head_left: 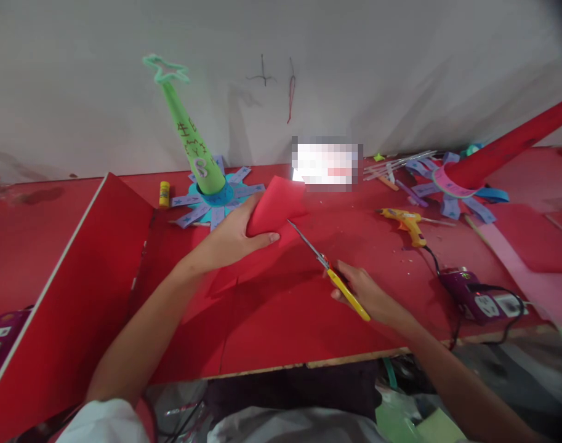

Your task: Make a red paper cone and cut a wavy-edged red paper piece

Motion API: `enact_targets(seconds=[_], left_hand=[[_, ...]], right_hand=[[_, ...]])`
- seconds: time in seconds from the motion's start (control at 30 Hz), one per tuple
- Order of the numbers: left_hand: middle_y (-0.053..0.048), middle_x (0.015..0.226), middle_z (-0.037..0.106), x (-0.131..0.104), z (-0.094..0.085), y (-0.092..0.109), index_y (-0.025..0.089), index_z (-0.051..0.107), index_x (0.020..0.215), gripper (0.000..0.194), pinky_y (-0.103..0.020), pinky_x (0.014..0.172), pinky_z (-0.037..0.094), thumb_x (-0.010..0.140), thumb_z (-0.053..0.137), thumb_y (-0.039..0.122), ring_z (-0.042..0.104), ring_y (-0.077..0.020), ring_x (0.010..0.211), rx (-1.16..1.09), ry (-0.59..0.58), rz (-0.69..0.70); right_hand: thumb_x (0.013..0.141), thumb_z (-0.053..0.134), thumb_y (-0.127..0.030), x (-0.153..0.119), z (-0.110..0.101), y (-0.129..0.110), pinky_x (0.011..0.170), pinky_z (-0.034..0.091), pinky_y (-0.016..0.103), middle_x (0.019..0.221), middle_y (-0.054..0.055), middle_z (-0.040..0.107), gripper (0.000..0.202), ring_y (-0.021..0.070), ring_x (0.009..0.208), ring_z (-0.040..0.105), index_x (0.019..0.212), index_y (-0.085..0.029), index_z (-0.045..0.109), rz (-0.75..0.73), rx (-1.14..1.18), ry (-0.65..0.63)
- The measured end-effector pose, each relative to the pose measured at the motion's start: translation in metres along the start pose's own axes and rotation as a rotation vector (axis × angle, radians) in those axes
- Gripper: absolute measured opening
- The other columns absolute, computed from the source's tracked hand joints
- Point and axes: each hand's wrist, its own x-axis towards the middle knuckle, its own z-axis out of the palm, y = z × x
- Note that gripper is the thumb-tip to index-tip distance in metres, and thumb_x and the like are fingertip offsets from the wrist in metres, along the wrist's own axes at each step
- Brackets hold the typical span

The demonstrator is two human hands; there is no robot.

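— Looking down from the head camera, what have our hands got?

— Our left hand [237,231] is clamped on the red paper [281,202], thumb in front, with the curled piece held over the middle of the red tabletop [281,326]. Our right hand [361,289], well apart from the left, is wrapped around the yellow-handled scissors [325,262].

— And the blades?

— They point up and leftward at the paper's lower right part. We can't tell whether the tip touches it or only lies in front, nor how far the blades are parted.

— How would we get a clean cut, then?

— We'd judge it best to grip the paper taut near the cutting line so it doesn't buckle, our left thumb clear of the blades' path. Feeding it deep between the blades and turning the paper rather than the wrist should give a smoother edge.

— Anything nearby to mind?

— The yellow hot glue gun [405,224] lies to the right, its cord [433,259] running down toward the purple power socket [472,298]; our forearm could snag it. Behind our left hand stands the green paper cone [192,141], which a swinging sheet might brush.
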Motion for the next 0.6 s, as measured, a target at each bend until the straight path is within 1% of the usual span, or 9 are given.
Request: enact_targets(seconds=[0.1, 0.2, 0.37, 0.5, 0.6], left_hand=[[-0.013, 0.159, 0.062, 0.001, 0.000, -0.001, 0.018, 0.050, 0.160, 0.079, -0.050, 0.125, 0.049, 0.093, 0.076, 0.051, 0.063, -0.0358, 0.141, -0.008, -0.006, 0.004], [-0.013, 0.160, 0.061, 0.001, 0.000, -0.001, 0.018, 0.049, 0.160, 0.080, -0.050, 0.125, 0.048, 0.093, 0.076, 0.052, 0.062, -0.0356, 0.142, -0.027, -0.016, 0.017], [-0.012, 0.162, 0.059, 0.000, -0.001, 0.000, 0.021, 0.048, 0.163, 0.082, -0.050, 0.127, 0.046, 0.092, 0.077, 0.052, 0.061, -0.0355, 0.144, -0.049, -0.018, 0.010], [-0.013, 0.161, 0.060, 0.000, 0.000, 0.001, 0.022, 0.044, 0.166, 0.088, -0.053, 0.124, 0.048, 0.091, 0.076, 0.056, 0.062, -0.0371, 0.142, -0.031, -0.019, -0.019], [-0.013, 0.159, 0.061, 0.000, 0.000, 0.001, 0.022, 0.046, 0.165, 0.085, -0.052, 0.124, 0.049, 0.093, 0.075, 0.055, 0.063, -0.0369, 0.141, -0.016, -0.017, -0.019]], right_hand=[[0.093, 0.069, -0.049, -0.002, 0.000, -0.005, 0.062, 0.038, 0.028, 0.079, -0.004, 0.053, 0.034, 0.0144, 0.065, 0.046, 0.112, -0.022, 0.057, -0.003, 0.016, -0.047], [0.094, 0.067, -0.048, -0.002, 0.000, -0.005, 0.063, 0.041, 0.027, 0.082, -0.003, 0.052, 0.034, 0.0143, 0.066, 0.046, 0.113, -0.022, 0.055, -0.010, 0.031, -0.062], [0.097, 0.066, -0.057, 0.000, 0.000, 0.002, 0.064, 0.043, 0.028, 0.084, -0.001, 0.058, 0.040, 0.0156, 0.069, 0.050, 0.114, -0.022, 0.058, -0.033, 0.042, -0.058], [0.097, 0.067, -0.066, -0.001, -0.001, 0.007, 0.068, 0.047, 0.030, 0.087, 0.002, 0.064, 0.048, 0.0181, 0.074, 0.056, 0.114, -0.022, 0.062, -0.067, 0.054, -0.054], [0.097, 0.067, -0.069, -0.001, -0.001, 0.009, 0.070, 0.051, 0.030, 0.090, 0.005, 0.068, 0.051, 0.0198, 0.077, 0.060, 0.115, -0.021, 0.065, -0.072, 0.098, -0.059]])
